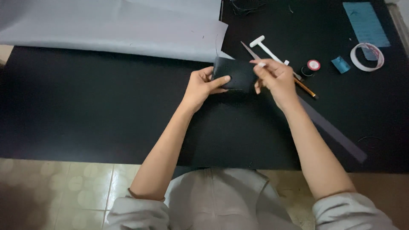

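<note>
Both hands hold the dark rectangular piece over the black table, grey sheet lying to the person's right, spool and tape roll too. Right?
Not quite. In the head view the large pale grey sheet lies to the person's left. The rest holds: left hand and right hand hold the dark rectangular piece over the black table; spool and tape roll sit right.

A pale blue rectangular printed sheet (366,23), seemingly a label or packet, lies flat at the far right of the black surface (85,106), well beyond and to the right of the right hand's fingers (260,64). Nearer those fingers, just right of them, a dark thread spool carries a round label (313,64), white with a red rim, and a small teal packet-like piece (341,64) lies just beyond it; no signs or screens show
</note>
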